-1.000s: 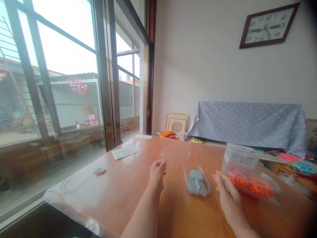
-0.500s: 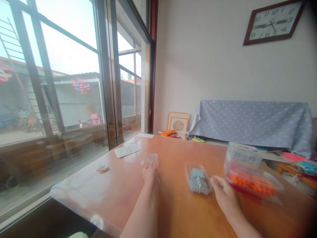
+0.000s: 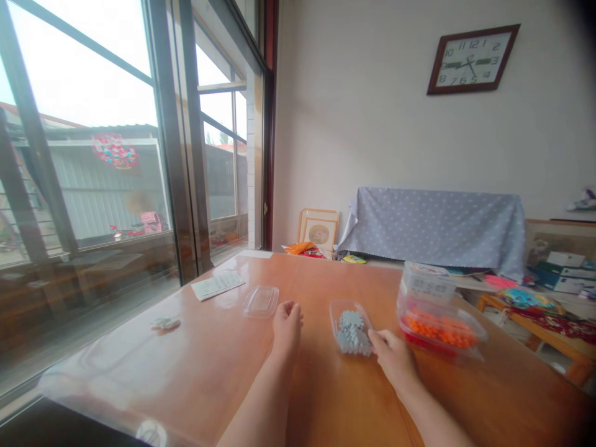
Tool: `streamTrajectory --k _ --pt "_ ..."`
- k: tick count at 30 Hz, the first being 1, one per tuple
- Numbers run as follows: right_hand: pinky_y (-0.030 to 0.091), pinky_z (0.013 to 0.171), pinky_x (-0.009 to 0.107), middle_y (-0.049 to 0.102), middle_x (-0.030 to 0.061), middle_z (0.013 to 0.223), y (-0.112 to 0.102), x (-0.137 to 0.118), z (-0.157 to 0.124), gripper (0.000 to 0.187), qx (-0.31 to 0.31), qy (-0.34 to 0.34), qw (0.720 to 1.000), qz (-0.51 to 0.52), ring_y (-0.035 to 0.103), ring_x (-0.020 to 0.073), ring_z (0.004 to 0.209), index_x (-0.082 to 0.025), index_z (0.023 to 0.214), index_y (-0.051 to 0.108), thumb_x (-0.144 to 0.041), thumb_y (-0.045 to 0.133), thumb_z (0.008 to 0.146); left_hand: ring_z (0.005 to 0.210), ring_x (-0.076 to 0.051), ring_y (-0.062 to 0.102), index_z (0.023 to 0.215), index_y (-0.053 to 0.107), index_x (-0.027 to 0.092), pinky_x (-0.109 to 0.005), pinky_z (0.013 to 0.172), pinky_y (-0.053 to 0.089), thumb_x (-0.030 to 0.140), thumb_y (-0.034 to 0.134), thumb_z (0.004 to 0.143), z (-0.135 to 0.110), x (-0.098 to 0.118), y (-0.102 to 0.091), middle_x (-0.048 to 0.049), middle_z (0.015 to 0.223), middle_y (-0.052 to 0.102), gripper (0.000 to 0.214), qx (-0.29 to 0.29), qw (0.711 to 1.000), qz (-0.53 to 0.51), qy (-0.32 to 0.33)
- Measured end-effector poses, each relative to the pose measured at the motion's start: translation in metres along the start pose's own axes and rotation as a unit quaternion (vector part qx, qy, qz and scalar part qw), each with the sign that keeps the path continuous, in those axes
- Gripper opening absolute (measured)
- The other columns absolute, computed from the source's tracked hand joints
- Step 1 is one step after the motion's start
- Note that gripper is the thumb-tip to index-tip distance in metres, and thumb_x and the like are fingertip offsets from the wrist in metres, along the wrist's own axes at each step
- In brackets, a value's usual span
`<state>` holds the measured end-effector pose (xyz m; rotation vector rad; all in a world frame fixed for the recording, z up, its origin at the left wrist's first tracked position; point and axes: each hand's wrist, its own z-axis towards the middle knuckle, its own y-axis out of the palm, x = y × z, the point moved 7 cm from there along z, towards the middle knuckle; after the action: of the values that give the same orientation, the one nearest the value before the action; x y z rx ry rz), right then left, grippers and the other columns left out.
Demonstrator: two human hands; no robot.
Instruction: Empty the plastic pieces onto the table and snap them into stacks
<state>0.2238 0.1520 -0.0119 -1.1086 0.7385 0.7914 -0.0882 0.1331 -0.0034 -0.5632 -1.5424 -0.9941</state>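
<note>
Bright daylight floods through the window (image 3: 93,155), glaring on the table (image 3: 186,372); edges warp.

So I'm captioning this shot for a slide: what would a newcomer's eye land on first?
Likely the clear tub of grey-blue pieces at the centre of the table, with the right hand at its near rim. Next, the bright orange pieces in the container to its right, and the left hand on the table near a loose clear lid.

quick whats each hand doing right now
left hand: loosely closed, empty, on the table
right hand: fingers at the tray of grey pieces; grip cannot be told
</note>
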Motion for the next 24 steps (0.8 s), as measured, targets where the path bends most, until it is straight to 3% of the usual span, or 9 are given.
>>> streamTrajectory --k 3,5,9,12,16,20,24 --pt "0.050 0.060 0.032 0.071 0.0013 0.062 0.000 -0.010 -0.001 0.046 0.011 -0.019 0.999 0.029 0.069 0.0248 0.066 -0.024 0.074 0.069 -0.066 0.054 0.084 0.054 -0.014 0.060 0.087 0.065 0.015 -0.024 0.052 0.043 0.047 0.079 0.073 -0.022 -0.017 0.038 -0.0038 0.073 0.067 0.037 -0.117 0.990 0.067 -0.034" --pt "0.053 0.064 0.032 0.075 0.0033 0.071 0.003 -0.019 -0.004 0.047 0.001 -0.025 0.997 0.072 0.072 0.0263 0.075 -0.023 0.081 0.072 -0.067 0.055 0.085 0.048 -0.015 0.059 0.091 0.065 0.016 -0.024 0.049 0.040 0.039 0.088 0.063 -0.031 -0.028 0.053 -0.0009 0.064 0.065 0.043 -0.161 0.981 0.098 -0.050" --pt "0.046 0.047 0.026 0.079 0.0092 0.101 0.015 -0.030 -0.014 0.053 -0.003 0.053 0.985 0.167 0.076 0.0245 0.068 -0.026 0.117 0.072 -0.066 0.054 0.087 0.048 -0.017 0.059 0.100 0.059 0.017 -0.024 0.047 0.039 0.032 0.086 0.066 -0.035 -0.042 0.064 0.0019 0.057 0.063 0.046 -0.188 0.972 0.124 -0.064" --pt "0.044 0.046 0.023 0.078 0.0099 0.110 0.022 -0.032 -0.017 0.054 -0.018 0.105 0.974 0.202 0.076 0.0229 0.065 -0.033 0.134 0.063 -0.063 0.056 0.089 0.050 -0.018 0.060 0.098 0.059 0.017 -0.027 0.050 0.044 0.034 0.082 0.070 -0.031 -0.044 0.064 0.0006 0.060 0.065 0.039 -0.189 0.972 0.124 -0.058" --pt "0.053 0.055 0.029 0.078 0.0097 0.111 0.017 -0.029 -0.008 0.058 -0.057 0.105 0.969 0.216 0.077 0.0258 0.080 -0.032 0.136 0.062 -0.061 0.063 0.085 0.085 -0.025 0.069 0.091 0.062 0.018 -0.032 0.073 0.053 0.035 0.082 0.070 -0.023 -0.037 0.057 -0.0090 0.087 0.073 0.033 -0.144 0.982 0.116 -0.034" --pt "0.059 0.068 0.036 0.074 0.0136 0.123 0.004 -0.036 0.002 0.068 -0.039 0.014 0.982 0.186 0.074 0.0298 0.102 -0.026 0.143 0.055 -0.057 0.067 0.085 0.126 -0.030 0.058 0.100 0.066 0.018 -0.035 0.098 0.048 0.036 0.074 0.078 -0.020 -0.029 0.053 -0.0153 0.122 0.069 0.030 -0.106 0.991 0.083 -0.022" --pt "0.058 0.091 0.042 0.068 0.0154 0.133 0.010 -0.046 0.000 0.071 -0.018 -0.087 0.983 0.161 0.067 0.0304 0.118 -0.021 0.145 0.051 -0.052 0.069 0.084 0.131 -0.032 0.055 0.116 0.065 0.016 -0.037 0.101 0.048 0.025 0.074 0.074 -0.030 -0.028 0.056 -0.0168 0.128 0.067 0.044 -0.120 0.990 0.055 -0.044"
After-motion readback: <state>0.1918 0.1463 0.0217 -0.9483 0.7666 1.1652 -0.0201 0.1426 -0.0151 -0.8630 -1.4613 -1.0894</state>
